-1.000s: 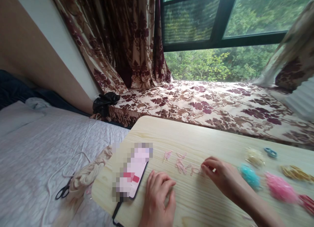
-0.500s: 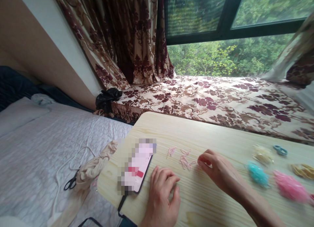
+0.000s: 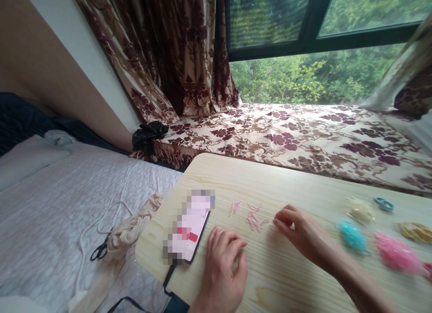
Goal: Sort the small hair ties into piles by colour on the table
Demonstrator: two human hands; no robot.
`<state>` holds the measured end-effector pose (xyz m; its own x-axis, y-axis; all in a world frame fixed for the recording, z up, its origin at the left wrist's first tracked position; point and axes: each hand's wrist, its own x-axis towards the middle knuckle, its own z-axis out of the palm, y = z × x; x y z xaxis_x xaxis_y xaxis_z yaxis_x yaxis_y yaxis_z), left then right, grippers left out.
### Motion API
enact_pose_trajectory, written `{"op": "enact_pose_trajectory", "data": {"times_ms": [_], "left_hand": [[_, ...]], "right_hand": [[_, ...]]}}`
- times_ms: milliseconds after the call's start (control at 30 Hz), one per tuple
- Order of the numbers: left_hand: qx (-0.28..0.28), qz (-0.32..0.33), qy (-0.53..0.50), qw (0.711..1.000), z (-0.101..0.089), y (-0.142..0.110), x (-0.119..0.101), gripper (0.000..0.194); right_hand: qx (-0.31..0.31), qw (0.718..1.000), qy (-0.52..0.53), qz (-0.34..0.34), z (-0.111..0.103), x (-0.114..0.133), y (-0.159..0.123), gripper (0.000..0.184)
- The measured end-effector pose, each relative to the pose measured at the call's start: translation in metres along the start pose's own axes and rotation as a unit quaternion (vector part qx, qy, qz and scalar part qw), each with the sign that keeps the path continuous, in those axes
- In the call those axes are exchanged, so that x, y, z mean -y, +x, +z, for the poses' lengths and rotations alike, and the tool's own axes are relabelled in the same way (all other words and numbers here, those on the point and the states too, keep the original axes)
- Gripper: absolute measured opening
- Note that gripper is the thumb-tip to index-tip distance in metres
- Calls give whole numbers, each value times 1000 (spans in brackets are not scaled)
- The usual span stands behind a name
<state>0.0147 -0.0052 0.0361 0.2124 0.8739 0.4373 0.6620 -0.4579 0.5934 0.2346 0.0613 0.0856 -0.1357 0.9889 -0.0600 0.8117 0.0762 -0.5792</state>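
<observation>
My left hand (image 3: 224, 265) lies palm down on the wooden table, thumb apart from its loosely bent fingers, holding nothing. It is just right of a phone (image 3: 189, 232) whose screen is partly pixelated. My right hand (image 3: 297, 229) hovers low over the table with thumb and fingertips drawn together in a pinch; whether anything small is between them is hidden. Left of those fingertips is a loose pile of thin pale-pink bands (image 3: 255, 220), apart from the hand. A smaller cluster of pink bands (image 3: 236, 207) lies between that pile and the phone.
On the table's right are a cream bundle (image 3: 359, 211), a turquoise bundle (image 3: 353, 237), a bright pink bundle (image 3: 397, 253), yellow bands (image 3: 416, 232) and blue rings (image 3: 384, 204). Black-handled scissors (image 3: 99, 251) and beige cloth (image 3: 130, 229) lie on the bed (image 3: 50, 205). A cable (image 3: 168, 274) runs from the phone.
My right hand has shifted slightly right, leaving a little more space beside the pink bands. My left hand stays in place. The view has moved very slightly.
</observation>
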Motion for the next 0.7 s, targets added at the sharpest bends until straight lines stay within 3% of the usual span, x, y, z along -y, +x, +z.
{"op": "enact_pose_trajectory", "data": {"times_ms": [233,400,567,700], "left_hand": [[-4,4,14,1000,1,-2,1,29],[-9,20,28,999,4,-3,6,27],[-21,45,49,998,7,-8,16,25],[-22,61,57,996,10,-10,22,23]], "right_hand": [[-13,998,65,-7,-17,4,-8,35],[-29,996,87,16,-36,3,-30,43],[-103,991,49,67,-66,-38,-72,44],[-178,968,-6,177,-94,-88,-105,41]]}}
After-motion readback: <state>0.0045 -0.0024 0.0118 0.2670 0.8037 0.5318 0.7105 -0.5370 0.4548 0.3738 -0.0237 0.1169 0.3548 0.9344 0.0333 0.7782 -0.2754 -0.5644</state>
